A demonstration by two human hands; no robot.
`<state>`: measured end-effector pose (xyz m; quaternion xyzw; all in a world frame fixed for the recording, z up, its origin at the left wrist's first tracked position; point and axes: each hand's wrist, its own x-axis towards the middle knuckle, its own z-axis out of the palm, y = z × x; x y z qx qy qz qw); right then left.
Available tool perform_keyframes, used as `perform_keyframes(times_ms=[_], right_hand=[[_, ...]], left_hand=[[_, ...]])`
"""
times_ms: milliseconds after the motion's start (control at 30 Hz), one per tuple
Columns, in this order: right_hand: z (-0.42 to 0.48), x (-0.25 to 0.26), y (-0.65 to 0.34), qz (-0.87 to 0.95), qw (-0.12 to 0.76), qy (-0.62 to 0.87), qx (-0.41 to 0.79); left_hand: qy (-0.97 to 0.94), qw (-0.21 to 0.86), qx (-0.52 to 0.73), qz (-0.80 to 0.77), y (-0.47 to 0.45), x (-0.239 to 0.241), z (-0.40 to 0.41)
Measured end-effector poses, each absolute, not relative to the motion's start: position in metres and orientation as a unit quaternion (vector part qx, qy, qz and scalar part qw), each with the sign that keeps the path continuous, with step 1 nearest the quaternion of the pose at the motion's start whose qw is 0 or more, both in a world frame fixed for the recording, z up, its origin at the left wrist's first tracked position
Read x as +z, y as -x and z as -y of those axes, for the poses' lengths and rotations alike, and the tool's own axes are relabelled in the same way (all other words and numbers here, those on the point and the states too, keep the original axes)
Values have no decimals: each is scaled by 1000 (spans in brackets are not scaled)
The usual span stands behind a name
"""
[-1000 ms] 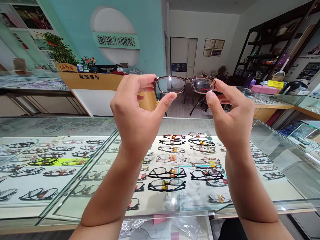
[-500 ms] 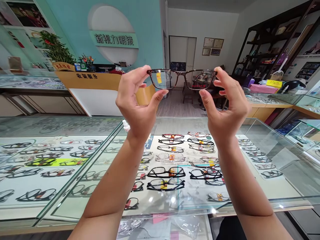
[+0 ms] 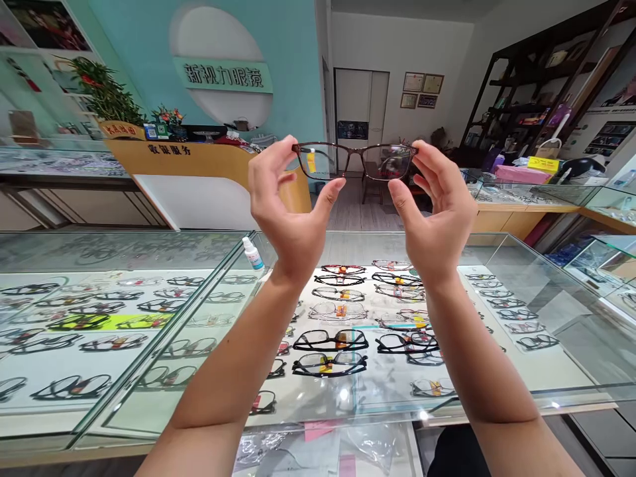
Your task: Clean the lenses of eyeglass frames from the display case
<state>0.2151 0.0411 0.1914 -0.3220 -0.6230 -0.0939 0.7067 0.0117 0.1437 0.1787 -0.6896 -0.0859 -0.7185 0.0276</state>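
A pair of eyeglasses (image 3: pixel 354 152) with a dark brown, tortoiseshell-like frame is held up level in front of me, above the glass display case. My left hand (image 3: pixel 293 192) pinches its left outer corner, the thumb below the lens. At the opposite outer corner, my right hand (image 3: pixel 437 199) grips the frame the same way, thumb also under the rim. A yellow sticker (image 3: pixel 311 161) shows on the left lens, and reddish print appears on the right one. The temples are hard to make out behind the lenses.
Below my hands, a glass display case (image 3: pixel 318 404) holds rows of eyeglasses (image 3: pixel 330 340). A white spray bottle (image 3: pixel 252 253) stands near its back left. Farther off are a wood-fronted counter (image 3: pixel 199 159), a dark shelf (image 3: pixel 527 86) and another glass case (image 3: pixel 521 194) at right.
Both hands have come slightly closer together with the eyeglasses, which look a little narrower and turned. The left hand shifted right and the right hand left, uncovering the spray bottle.
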Motion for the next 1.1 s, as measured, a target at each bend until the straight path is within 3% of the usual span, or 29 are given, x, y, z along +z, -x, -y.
perform_keyframes(times_ms=[167, 433, 667, 1100], right_hand=[[-58, 189, -227, 634, 722, 277, -22], [-46, 194, -218, 569, 771, 286, 9], [-44, 196, -219, 568, 755, 319, -73], [-42, 199, -220, 561, 780, 275, 31]], left_hand=[[681, -19, -719, 140, -19, 180, -119], [633, 101, -759, 116, -24, 180, -138], [654, 81, -748, 73, -28, 182, -139], [689, 13, -722, 67, -31, 181, -136]])
